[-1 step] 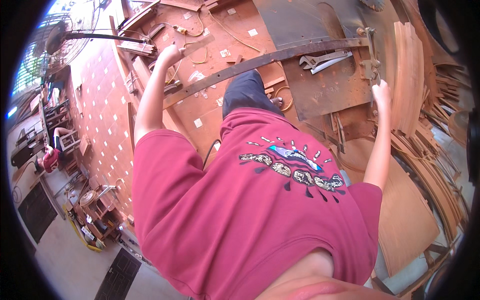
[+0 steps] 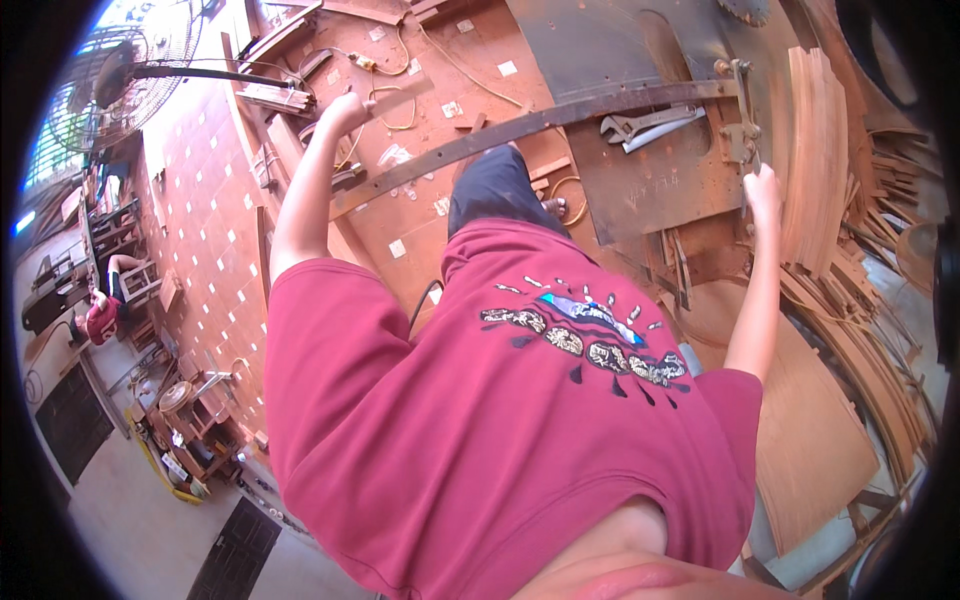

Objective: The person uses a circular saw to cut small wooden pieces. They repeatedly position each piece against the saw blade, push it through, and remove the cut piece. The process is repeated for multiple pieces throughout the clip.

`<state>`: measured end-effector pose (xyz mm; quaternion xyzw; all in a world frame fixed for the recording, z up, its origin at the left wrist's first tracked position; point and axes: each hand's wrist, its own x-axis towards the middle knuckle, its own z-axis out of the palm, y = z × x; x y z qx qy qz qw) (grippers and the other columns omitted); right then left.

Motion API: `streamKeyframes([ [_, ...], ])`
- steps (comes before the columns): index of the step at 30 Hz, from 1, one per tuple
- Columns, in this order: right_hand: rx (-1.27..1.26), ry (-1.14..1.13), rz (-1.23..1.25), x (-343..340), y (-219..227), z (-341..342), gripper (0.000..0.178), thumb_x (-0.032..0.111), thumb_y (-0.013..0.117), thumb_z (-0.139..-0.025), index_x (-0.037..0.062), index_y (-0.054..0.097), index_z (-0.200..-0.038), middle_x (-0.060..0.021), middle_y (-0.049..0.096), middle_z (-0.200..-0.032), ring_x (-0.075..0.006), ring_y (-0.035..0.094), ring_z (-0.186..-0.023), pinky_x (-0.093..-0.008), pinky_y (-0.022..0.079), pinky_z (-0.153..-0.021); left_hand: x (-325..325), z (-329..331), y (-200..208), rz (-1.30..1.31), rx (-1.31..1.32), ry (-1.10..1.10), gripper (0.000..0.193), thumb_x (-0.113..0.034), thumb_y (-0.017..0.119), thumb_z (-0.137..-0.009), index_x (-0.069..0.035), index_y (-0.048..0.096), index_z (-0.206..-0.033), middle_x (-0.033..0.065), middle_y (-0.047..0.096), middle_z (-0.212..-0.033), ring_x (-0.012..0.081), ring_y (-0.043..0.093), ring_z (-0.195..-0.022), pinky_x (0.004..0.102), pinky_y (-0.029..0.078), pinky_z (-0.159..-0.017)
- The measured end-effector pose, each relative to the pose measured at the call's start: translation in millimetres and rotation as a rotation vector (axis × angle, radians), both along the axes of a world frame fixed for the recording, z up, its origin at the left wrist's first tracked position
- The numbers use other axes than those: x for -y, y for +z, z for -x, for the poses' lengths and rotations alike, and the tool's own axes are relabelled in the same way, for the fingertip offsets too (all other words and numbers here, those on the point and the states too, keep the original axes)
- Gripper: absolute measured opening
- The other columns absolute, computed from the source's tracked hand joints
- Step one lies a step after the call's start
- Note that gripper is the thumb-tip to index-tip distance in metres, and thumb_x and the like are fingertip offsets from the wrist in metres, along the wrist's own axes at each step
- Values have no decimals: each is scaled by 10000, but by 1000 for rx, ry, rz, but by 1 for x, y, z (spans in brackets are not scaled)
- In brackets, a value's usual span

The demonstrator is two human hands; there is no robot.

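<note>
My left hand [image 2: 345,113] is raised at upper left, its fingers closed. A thin, blurred brownish strip [image 2: 402,98] juts out to the right of that fist; its kind is hard to make out. On the right, my right hand [image 2: 762,190] is wrapped round a metal handle [image 2: 755,158] below a rusty fitting with bolts [image 2: 741,128]. A long, slightly bent steel bar [image 2: 520,124] runs from near my left forearm to this fitting, crossing over a dark metal machine table [image 2: 640,195]. An adjustable wrench [image 2: 632,124] lies on the table beside a white rolled item [image 2: 660,130].
Stacked curved wooden boards [image 2: 812,160] stand right of my right hand, with more timber behind. A round saw blade [image 2: 745,8] shows at the top edge. Cables [image 2: 465,68] and offcuts litter the dusty tiled floor. A large fan [image 2: 115,75] and another person [image 2: 102,318] are at far left.
</note>
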<state>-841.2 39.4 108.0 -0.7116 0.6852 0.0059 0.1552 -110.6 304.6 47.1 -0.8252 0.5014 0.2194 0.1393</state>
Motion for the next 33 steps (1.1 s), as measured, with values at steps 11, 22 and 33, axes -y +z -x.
streamKeyframes([
  [11, 21, -130, -57, 11, -11, 7, 406, 196, 515, -813, -10, 651, -1136, -319, 669, -1026, -475, 638, -1032, -517, 485, -894, 50, -9, -160, -450, -127, 59, 341, -417, 733, -886, -113, 765, -1035, 117, 738, -994, 242, 699, -929, 377, 553, -822],
  [22, -3, -170, 75, -5, -22, 6, 329, 167, 566, -850, 15, 681, -1119, -303, 676, -955, -470, 652, -971, -504, 497, -831, 87, 25, -188, -273, -84, -42, 439, -338, 771, -791, -67, 718, -1132, 163, 717, -1123, 306, 683, -1070, 433, 549, -915],
  [33, -105, -236, 68, -1, -20, -4, 348, 264, 580, -826, 34, 709, -1053, -303, 672, -946, -479, 648, -966, -530, 501, -851, 88, 41, -210, -468, -266, -245, 254, -263, 717, -811, -90, 740, -996, 143, 716, -1022, 295, 688, -986, 416, 551, -834],
])
